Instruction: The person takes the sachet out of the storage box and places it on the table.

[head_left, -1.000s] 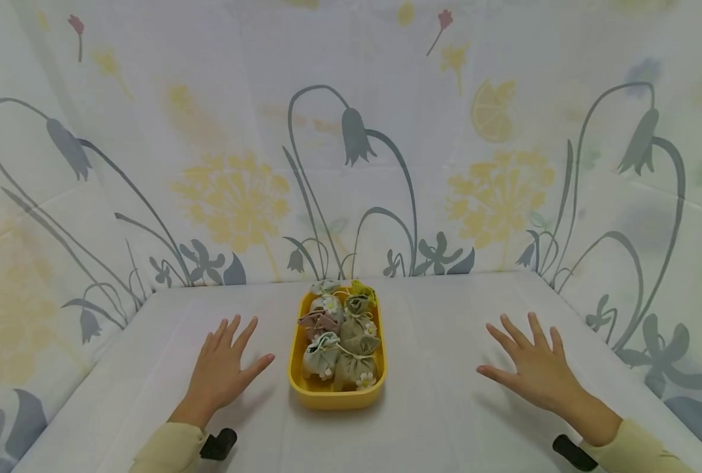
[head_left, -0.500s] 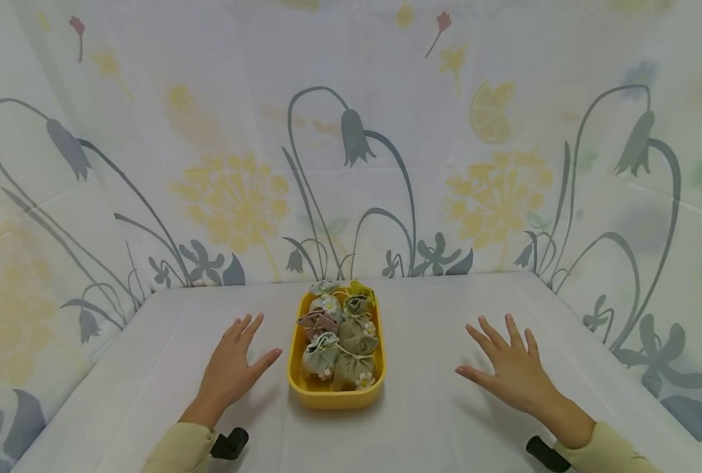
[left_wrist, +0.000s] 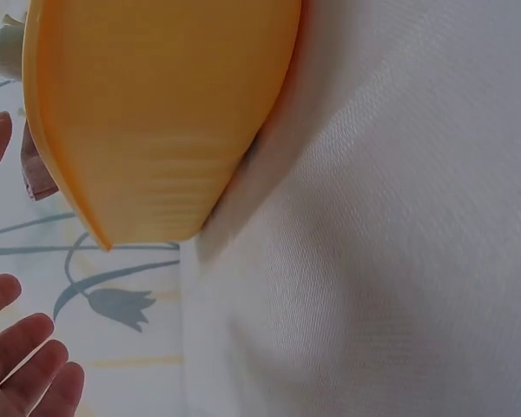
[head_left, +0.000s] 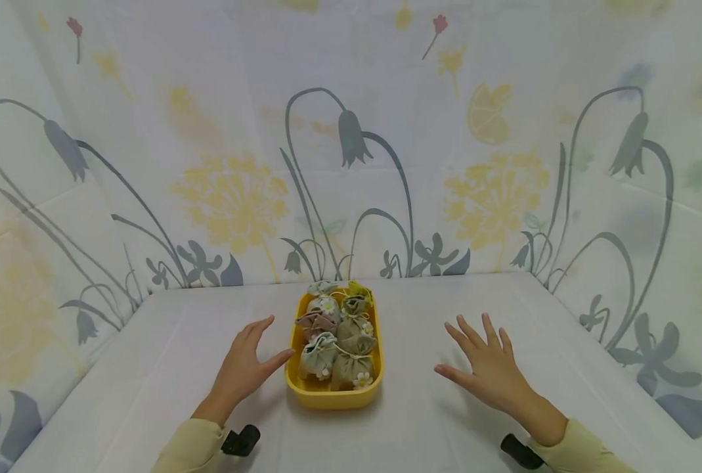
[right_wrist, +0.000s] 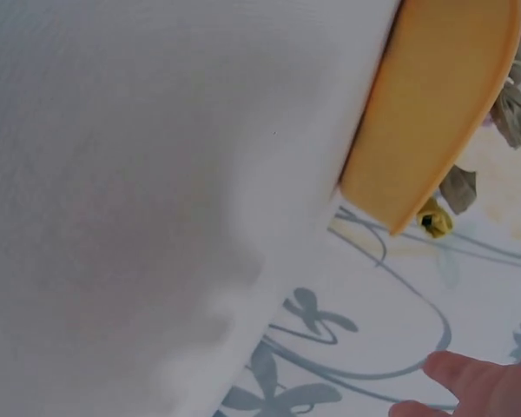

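A yellow plastic tray [head_left: 333, 399] stands on the white cloth, filled with several small drawstring pouches. Front right is an olive-green pouch [head_left: 353, 368] with a white flower; beside it sits a pale blue-green pouch [head_left: 318, 358]. Behind them lie a dusty pink pouch [head_left: 316, 322] and others in grey-green and yellow-green. Just left of the tray my left hand [head_left: 241, 368] hovers, fingers spread, thumb tip close to the rim; contact cannot be told. Farther off, to the right of the tray, my right hand [head_left: 489, 368] is held with spread fingers, holding nothing.
White cloth [head_left: 410, 420] covers the table. Behind and at both sides hangs a pale curtain [head_left: 351, 197] printed with grey bellflowers and yellow blossoms. A black wrist device [head_left: 241, 440] sits at the left cuff, another [head_left: 522, 452] at the right.
Both hands have moved inward toward the tray, the left one rightward and the right one leftward. The tray and pouches keep their place.
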The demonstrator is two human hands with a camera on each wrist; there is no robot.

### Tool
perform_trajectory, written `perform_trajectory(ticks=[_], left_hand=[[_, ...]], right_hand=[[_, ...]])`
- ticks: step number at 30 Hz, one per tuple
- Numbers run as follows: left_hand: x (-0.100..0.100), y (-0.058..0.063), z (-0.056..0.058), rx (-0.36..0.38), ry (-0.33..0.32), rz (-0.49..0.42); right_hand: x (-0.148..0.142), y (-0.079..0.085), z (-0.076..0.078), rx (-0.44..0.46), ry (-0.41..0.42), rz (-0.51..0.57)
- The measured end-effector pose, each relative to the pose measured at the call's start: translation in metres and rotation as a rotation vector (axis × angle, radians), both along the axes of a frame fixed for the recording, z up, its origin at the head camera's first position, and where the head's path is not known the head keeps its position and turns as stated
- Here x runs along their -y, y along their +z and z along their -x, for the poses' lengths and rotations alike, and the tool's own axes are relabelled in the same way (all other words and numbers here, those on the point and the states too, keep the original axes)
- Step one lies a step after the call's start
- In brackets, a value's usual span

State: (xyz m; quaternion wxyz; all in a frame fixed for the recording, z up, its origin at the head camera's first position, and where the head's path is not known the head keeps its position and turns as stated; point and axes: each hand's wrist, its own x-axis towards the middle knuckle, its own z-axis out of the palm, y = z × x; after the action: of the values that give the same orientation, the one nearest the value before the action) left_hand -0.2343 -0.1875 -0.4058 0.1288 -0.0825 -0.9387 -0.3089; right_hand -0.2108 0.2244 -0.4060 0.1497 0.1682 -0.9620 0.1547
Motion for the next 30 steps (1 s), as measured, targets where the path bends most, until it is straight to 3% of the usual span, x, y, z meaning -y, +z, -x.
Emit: perform_trajectory(ticks=[16, 30], left_hand=[[-0.013, -0.005, 0.009, 0.146, -0.041, -0.240], [-0.019, -0.004, 0.014, 0.292, 0.030, -0.426]], right_hand=[[0.037, 0.000, 0.005, 0.013, 0.051, 0.034], [0.062, 0.004, 0.010, 0.025, 0.100, 0.054]])
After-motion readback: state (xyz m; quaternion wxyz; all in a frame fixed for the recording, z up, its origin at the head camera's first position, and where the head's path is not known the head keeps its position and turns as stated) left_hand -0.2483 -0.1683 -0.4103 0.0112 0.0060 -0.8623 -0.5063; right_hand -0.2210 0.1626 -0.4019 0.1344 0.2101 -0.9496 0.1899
